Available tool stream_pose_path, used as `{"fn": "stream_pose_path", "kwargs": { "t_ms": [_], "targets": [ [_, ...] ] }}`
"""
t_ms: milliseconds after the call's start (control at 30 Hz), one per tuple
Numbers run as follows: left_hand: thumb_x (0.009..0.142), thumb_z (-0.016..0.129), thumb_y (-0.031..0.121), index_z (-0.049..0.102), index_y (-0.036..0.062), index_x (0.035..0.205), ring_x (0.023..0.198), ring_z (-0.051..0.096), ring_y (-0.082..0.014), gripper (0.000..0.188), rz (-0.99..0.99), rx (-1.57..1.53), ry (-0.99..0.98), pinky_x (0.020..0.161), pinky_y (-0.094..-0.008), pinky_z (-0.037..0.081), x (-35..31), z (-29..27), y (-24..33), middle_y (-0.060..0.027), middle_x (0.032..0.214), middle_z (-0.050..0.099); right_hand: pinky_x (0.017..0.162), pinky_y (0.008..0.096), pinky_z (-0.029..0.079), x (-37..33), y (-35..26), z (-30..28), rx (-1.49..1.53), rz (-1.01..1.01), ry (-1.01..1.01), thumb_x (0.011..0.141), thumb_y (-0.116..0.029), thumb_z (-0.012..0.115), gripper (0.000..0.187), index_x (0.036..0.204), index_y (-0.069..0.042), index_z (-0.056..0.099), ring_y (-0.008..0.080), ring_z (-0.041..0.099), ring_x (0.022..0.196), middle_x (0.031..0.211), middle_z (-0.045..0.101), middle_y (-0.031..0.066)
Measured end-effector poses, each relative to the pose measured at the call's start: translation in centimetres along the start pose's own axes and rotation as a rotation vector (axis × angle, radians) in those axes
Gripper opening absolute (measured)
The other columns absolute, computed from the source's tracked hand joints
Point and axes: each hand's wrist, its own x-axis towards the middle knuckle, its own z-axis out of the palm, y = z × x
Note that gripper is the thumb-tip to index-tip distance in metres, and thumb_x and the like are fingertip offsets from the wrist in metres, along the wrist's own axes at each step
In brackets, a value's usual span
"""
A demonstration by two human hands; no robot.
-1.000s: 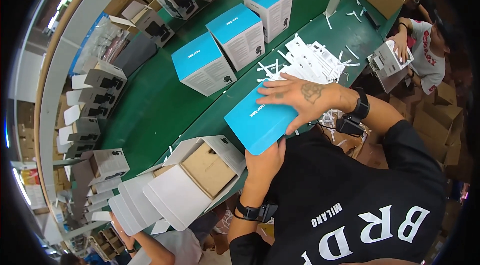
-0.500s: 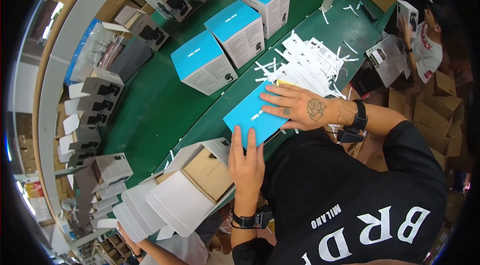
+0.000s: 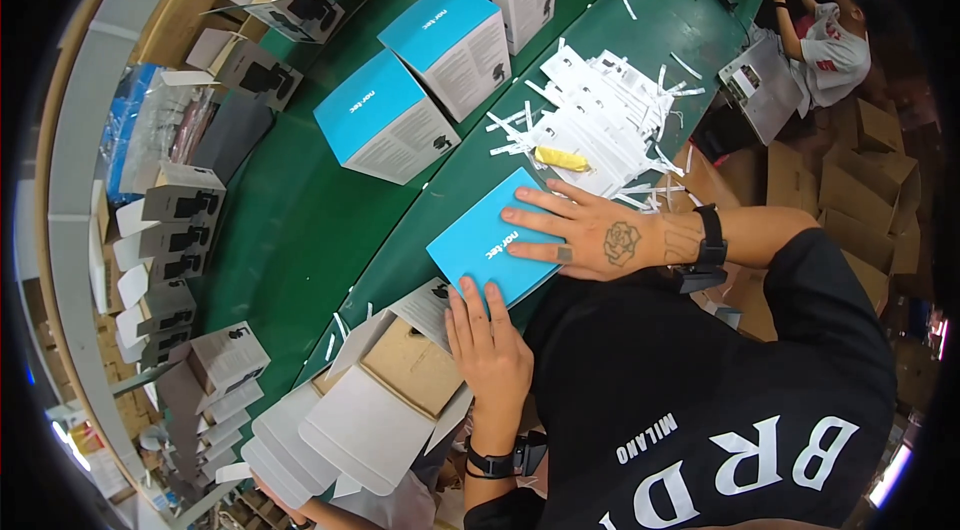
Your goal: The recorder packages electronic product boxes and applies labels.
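A box with a bright blue lid [image 3: 468, 242] stands at the near edge of the green workbench, its top closed. My right hand [image 3: 595, 230] lies flat across the lid's right part, fingers spread. On its near left edge rest the stretched fingers of my left hand [image 3: 492, 355]. Close by my left hand is an open white carton [image 3: 365, 420] with its flaps folded out and a brown cardboard insert [image 3: 412, 365] inside. Beyond the blue box lie a pile of printed white sheets and strips [image 3: 605, 120] and a yellow object [image 3: 562, 159], its kind unclear.
Three closed blue-topped boxes [image 3: 430, 25] stand in a row on the green surface [image 3: 300, 200]. Several open printed cartons [image 3: 185, 205] line the far left side. A co-worker [image 3: 835, 55] is at the upper right, near brown cartons [image 3: 880, 180]. Another person's hand [image 3: 280, 492] shows lower left.
The view has shifted slightly. My right hand has slid a little toward me on the lid, and the yellow object is now uncovered. The co-worker's hands have moved from a white box toward a brown carton.
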Motion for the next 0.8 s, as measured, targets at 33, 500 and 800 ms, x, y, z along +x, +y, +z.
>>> {"fn": "stream_pose_path", "kwargs": {
  "t_ms": [33, 500, 800],
  "targets": [
    [0.089, 0.066, 0.011, 0.056, -0.0049, 0.139, 0.136, 0.05, -0.0475, 0.053, -0.007, 0.043, -0.028, 0.109, -0.061, 0.041, 0.2, -0.4, 0.6, -0.0294, 0.152, 0.046, 0.121, 0.0576, 0.029, 0.2, -0.1, 0.2, -0.1, -0.008, 0.007, 0.085, -0.03, 0.076, 0.076, 0.152, -0.013, 0.044, 0.04, 0.027, 0.153, 0.166, 0.03, 0.0141],
    [0.074, 0.084, 0.036, 0.037, -0.0011, 0.153, 0.147, 0.029, -0.051, 0.099, -0.085, 0.014, -0.209, 0.118, -0.0672, 0.019, 8.0, -0.3, 1.5, -0.0322, 0.159, 0.029, 0.122, 0.0499, 0.03, 0.1, 1.2, 2.5, -0.054, -0.149, 0.113, 0.089, -0.037, 0.073, 0.069, 0.146, -0.005, 0.051, 0.0361, 0.033, 0.151, 0.161, 0.04, 0.0124],
    [0.063, 0.091, 0.034, 0.036, 0.0117, 0.157, 0.136, 0.037, -0.0483, 0.112, -0.007, 0.014, -0.321, 0.116, -0.0682, 0.024, 8.1, -1.1, -0.1, -0.0293, 0.151, 0.033, 0.12, 0.0516, 0.034, 2.5, 7.4, -4.3, 0.053, -0.289, -0.162, 0.077, -0.038, 0.082, 0.08, 0.144, -0.007, 0.052, 0.041, 0.038, 0.146, 0.157, 0.039, 0.021]
  ]
}}
